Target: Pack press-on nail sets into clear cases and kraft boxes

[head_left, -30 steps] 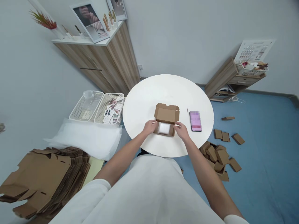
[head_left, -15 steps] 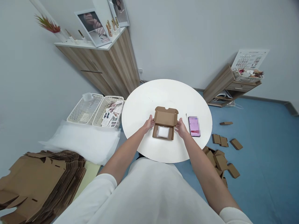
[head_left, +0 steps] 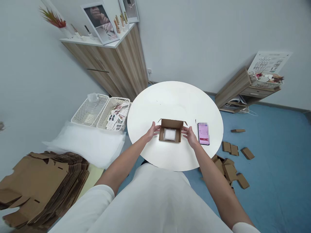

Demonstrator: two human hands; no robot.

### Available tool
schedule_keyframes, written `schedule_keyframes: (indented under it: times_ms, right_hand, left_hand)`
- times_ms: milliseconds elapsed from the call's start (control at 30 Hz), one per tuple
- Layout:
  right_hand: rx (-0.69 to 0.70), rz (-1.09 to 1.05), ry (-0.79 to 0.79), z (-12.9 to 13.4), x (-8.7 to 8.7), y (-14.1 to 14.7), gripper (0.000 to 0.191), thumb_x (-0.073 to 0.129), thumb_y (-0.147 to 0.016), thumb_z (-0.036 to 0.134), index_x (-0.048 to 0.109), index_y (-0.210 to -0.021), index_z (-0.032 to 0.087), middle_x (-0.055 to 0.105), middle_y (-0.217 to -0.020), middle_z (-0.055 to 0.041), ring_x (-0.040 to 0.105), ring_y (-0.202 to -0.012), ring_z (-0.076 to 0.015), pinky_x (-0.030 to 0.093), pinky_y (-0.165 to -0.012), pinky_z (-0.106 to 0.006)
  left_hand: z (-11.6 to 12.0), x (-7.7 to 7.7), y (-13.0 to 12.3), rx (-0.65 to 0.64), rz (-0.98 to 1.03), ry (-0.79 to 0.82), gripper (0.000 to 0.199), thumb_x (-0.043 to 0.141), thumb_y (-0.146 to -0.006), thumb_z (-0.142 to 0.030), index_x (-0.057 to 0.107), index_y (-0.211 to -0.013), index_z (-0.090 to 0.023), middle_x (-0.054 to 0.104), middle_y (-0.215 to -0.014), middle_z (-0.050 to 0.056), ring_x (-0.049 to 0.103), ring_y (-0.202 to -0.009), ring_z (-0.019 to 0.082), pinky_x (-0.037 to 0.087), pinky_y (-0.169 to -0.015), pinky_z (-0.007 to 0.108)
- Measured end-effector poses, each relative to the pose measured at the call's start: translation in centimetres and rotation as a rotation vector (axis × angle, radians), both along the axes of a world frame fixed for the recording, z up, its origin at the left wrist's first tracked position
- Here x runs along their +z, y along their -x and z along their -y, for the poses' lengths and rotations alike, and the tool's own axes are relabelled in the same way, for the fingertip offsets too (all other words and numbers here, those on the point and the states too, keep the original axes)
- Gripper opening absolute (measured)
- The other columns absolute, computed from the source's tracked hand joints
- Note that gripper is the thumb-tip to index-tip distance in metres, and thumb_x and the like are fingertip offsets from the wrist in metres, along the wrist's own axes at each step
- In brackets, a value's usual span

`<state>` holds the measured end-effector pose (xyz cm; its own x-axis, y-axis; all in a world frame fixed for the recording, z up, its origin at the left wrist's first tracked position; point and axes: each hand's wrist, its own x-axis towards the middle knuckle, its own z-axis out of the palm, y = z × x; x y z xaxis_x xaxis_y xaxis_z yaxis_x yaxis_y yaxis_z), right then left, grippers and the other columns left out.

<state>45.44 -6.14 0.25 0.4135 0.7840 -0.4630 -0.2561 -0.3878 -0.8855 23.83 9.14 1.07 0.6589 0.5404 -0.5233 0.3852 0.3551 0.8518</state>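
Note:
A small brown cardboard box [head_left: 171,123] sits on the round white table [head_left: 173,97], its lid raised and its side flaps sticking out. Inside the box lies a white wrapped packet [head_left: 169,134]. My left hand [head_left: 152,131] is at the box's left side, fingers apart and reaching to its edge. At the right side is my right hand [head_left: 190,136], its fingers spread beside the box. Neither hand is closed around anything. A phone [head_left: 203,133] with a pink screen lies right of my right hand.
Two white baskets [head_left: 103,114] hold cards and clear plastic, left of the table. Nearer are white sheets [head_left: 87,144] and a stack of flat cardboard [head_left: 41,181]. Folded boxes [head_left: 229,171] lie on the floor at right. Cabinets [head_left: 128,61] stand behind.
The box's lid has tilted up from leaning back to standing nearly upright. Both hands stay beside the box, and the camera view has shifted slightly.

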Motion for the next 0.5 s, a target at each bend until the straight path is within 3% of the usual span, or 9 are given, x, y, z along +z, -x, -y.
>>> schedule_keyframes:
  times_ms: [167,333,500]
  right_hand:
    - [0.094,-0.027,0.072,2.0,0.0,-0.4,0.065,0.02,-0.077,0.067,0.054,-0.113,0.026,0.056,-0.115,-0.0055,0.056,-0.098,-0.0211,0.037,-0.087,-0.036]
    - [0.203,0.074,0.184,3.5,-0.3,0.2,0.05,0.047,-0.072,0.057,0.056,-0.109,0.025,0.058,-0.111,-0.006,0.055,-0.096,-0.0211,0.04,-0.081,-0.034]
    - [0.108,0.302,0.28,4.1,-2.4,2.0,0.052,0.057,-0.066,0.045,0.051,-0.112,0.02,0.061,-0.089,-0.0042,0.057,-0.084,-0.018,0.043,-0.074,-0.031]
  left_hand:
    - [0.0,-0.1,1.4,-0.079,-0.055,0.063,0.084,-0.003,-0.073,-0.07,0.049,-0.118,-0.023,0.05,-0.124,0.006,0.047,-0.109,0.022,0.038,-0.085,0.035]
    - [1.0,-0.7,1.5,-0.146,-0.228,-0.01,0.059,0.037,-0.072,-0.066,0.056,-0.105,-0.022,0.058,-0.111,0.007,0.055,-0.095,0.021,0.041,-0.075,0.03]
    - [3.1,-2.4,1.1,-0.068,-0.371,-0.218,0.056,0.057,-0.068,-0.048,0.047,-0.112,-0.016,0.062,-0.096,0.008,0.059,-0.084,0.018,0.042,-0.068,0.024]
